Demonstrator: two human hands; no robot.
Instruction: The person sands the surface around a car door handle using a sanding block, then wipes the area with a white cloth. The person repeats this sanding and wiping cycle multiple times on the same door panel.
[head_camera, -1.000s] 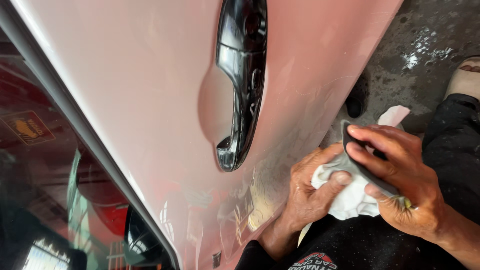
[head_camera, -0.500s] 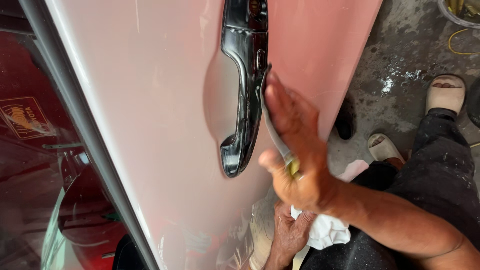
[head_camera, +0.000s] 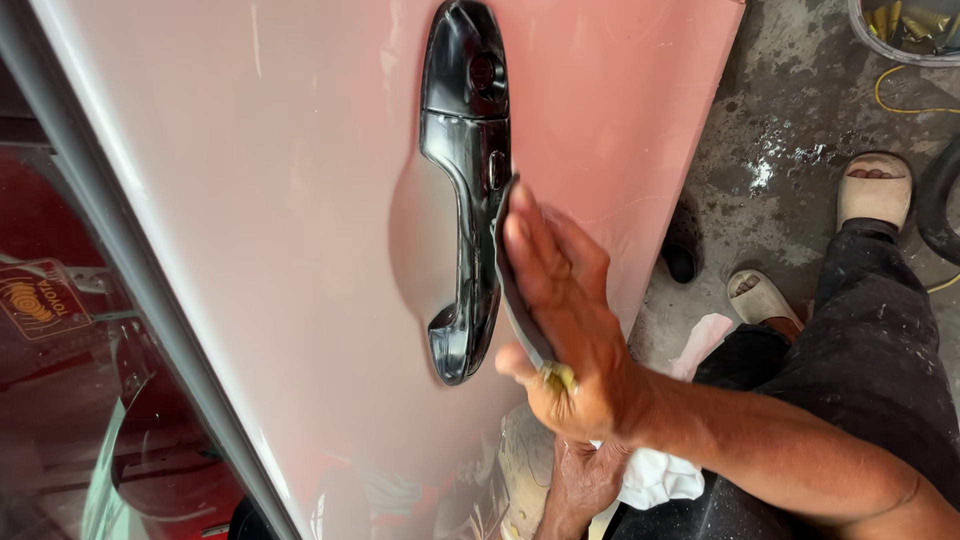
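**Sanding pad pressed beside a car door handle**

A pink car door (head_camera: 300, 250) fills the left, with its glossy black handle (head_camera: 465, 190) near the middle. Just right of the handle, the right hand (head_camera: 565, 330) lies flat, fingers extended, pressing a thin dark sanding pad (head_camera: 512, 290) against the panel. Below it, the left hand (head_camera: 585, 480) is closed around a white cloth (head_camera: 655, 478). Sandalled feet rest on the concrete floor (head_camera: 790, 120).

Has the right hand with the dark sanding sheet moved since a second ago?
Yes. The right hand has gone from the white cloth up to the pink door panel, pressing the dark sanding sheet flat beside the black door handle.
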